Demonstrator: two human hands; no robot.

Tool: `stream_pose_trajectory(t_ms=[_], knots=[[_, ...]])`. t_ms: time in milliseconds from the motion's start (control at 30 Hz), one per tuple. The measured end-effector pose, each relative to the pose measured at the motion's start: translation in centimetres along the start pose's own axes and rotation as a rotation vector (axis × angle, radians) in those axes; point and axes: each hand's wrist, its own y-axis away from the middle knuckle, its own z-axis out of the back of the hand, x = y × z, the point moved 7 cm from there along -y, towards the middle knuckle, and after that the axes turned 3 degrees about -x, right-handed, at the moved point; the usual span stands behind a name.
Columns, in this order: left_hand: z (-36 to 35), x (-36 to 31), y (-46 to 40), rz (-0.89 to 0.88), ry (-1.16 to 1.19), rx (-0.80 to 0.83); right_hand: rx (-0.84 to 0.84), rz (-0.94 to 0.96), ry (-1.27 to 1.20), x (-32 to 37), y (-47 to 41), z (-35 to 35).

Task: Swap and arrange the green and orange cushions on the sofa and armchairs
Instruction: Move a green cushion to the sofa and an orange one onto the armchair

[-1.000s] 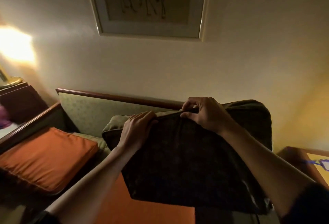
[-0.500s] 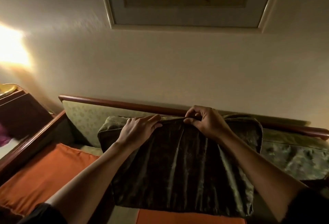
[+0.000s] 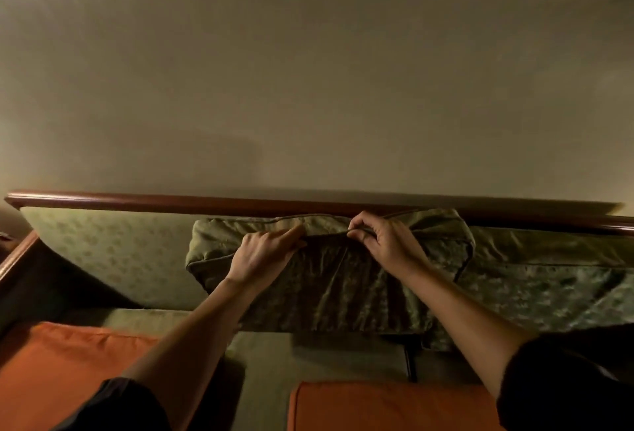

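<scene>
Your left hand [image 3: 262, 252] and right hand [image 3: 387, 242] both pinch the top seam of the green cushion [image 3: 343, 279], standing it against the sofa backrest [image 3: 113, 245] at 12 o'clock; orange cushions [image 3: 68, 372] lie at 7 and 5

text: none legible | labels: none (dim light) | numbers: none

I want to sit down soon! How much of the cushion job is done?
Partly done. The patterned green fabric cushion already leans on the wood-trimmed sofa back. The left hand and right hand pinch its top edge. Two flat orange cushions lie on the seat, possibly awaiting arranging.
</scene>
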Motion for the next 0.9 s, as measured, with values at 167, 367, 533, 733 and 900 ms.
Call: stream_pose_trajectory(t_ms=[167,367,533,733,900], knots=[[-5.9,2.5,0.1,0.036,0.029,0.03,0.064,-0.042,0.069,-4.1,-0.9,-4.9],[-12.7,3.6,0.6,-0.021,0.049,0.112,0.052,-0.173,0.049,-10.4,0.5,-10.0],[-15.3,5.2,-1.9,0.083,0.019,0.102,0.067,-0.189,0.131,-12.3,-1.1,-10.7],[-15.7,5.1,-0.7,0.106,-0.048,0.123,0.115,-0.167,0.299,-12.0,0.8,-12.0],[-15.5,4.7,0.1,0.221,-0.092,0.204,0.059,-0.112,0.265,-11.2,4.5,-10.9]])
